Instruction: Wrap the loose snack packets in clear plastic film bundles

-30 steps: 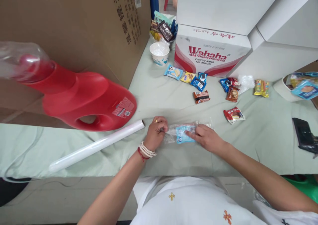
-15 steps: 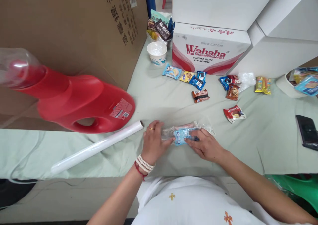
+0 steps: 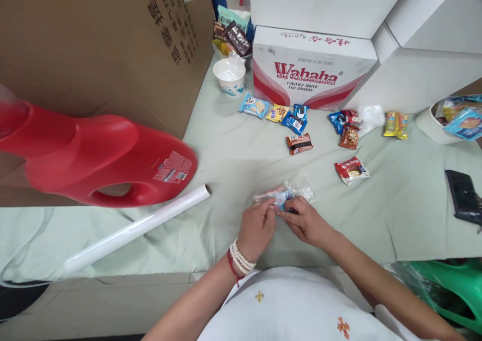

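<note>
A small bundle of snack packets (image 3: 280,196), one blue and one pinkish, lies on the cloth in crinkled clear plastic film (image 3: 306,188). My left hand (image 3: 258,226), with white beads and a red cord at the wrist, closes its fingers on the near left side of the film. From the right, my right hand (image 3: 307,223) pinches the near right side of the same bundle. The two hands' fingertips almost meet and partly cover the packets.
A roll of clear film (image 3: 139,228) and a big red bottle (image 3: 113,160) lie left. Several wrapped snacks (image 3: 299,143) are scattered ahead, before a Wahaha box (image 3: 312,72). Further off are a paper cup (image 3: 230,79) and a white tub (image 3: 433,126); a black phone (image 3: 462,193) lies right.
My left hand has moved right, its fingers now over the packets and closed on the film. The blue packet is more covered by film and fingers. The view has shifted slightly.
</note>
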### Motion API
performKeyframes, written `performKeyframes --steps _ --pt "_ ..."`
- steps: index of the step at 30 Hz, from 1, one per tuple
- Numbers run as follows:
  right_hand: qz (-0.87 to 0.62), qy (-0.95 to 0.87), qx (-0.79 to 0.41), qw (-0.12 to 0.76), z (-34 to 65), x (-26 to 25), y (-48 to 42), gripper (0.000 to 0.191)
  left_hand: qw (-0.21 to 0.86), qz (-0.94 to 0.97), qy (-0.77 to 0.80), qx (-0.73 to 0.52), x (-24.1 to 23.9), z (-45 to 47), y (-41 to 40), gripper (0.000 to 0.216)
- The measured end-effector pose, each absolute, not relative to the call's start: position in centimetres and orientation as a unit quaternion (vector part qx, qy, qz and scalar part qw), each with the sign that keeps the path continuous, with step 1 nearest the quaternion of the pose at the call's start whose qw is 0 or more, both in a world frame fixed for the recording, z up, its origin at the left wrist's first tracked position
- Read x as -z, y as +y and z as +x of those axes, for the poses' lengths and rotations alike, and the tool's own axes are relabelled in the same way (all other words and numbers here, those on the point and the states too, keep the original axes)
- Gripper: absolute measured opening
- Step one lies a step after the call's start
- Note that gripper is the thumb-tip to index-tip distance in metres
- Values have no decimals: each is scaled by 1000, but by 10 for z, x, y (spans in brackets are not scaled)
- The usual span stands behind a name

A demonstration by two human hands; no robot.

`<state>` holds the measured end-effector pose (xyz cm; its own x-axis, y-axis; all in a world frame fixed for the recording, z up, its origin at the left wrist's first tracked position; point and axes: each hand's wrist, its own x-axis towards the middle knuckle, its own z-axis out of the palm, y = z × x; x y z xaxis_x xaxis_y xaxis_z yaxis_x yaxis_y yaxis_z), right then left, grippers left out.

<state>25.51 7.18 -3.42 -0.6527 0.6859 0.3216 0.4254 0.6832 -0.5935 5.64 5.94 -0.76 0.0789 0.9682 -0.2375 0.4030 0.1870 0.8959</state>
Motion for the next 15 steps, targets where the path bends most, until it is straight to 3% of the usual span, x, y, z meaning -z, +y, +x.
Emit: performKeyframes --steps 3,6,9,11,15 --pt "-329 -850 -294 288 262 20 76 41 322 677 626 -216 12 61 66 31" --pt "-414 -811 -260 322 271 4 94 46 255 704 653 -118 8 63 69 33" --pt "-459 -833 -203 233 275 -7 122 50 223 707 667 -76 2 66 70 30" --pt "-421 -870 -201 156 277 -9 136 43 208 706 673 -78 1 66 71 27" --pt "-376 -893 -183 167 293 -6 134 30 192 700 676 -127 7 64 70 23"
